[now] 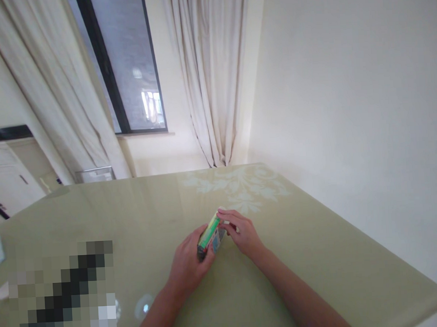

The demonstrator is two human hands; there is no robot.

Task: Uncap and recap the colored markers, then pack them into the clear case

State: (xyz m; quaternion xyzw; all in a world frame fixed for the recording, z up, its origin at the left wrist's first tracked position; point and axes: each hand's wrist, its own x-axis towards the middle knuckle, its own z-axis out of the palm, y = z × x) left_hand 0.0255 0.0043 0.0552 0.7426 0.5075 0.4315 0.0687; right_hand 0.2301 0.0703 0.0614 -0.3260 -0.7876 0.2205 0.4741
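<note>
Pale curtains (214,76) beyond green box (211,231)

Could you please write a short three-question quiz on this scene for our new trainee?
1. Which hand wraps around the near end of the small box?
2. True or false: only one hand is at the box.
3. Where does the pale leafy pattern show? (a) on the wall; (b) on the tabletop, beyond the hands; (c) on a curtain.

Key:
1. The left hand.
2. False; the right hand has its fingers at the far end.
3. (b).
</note>
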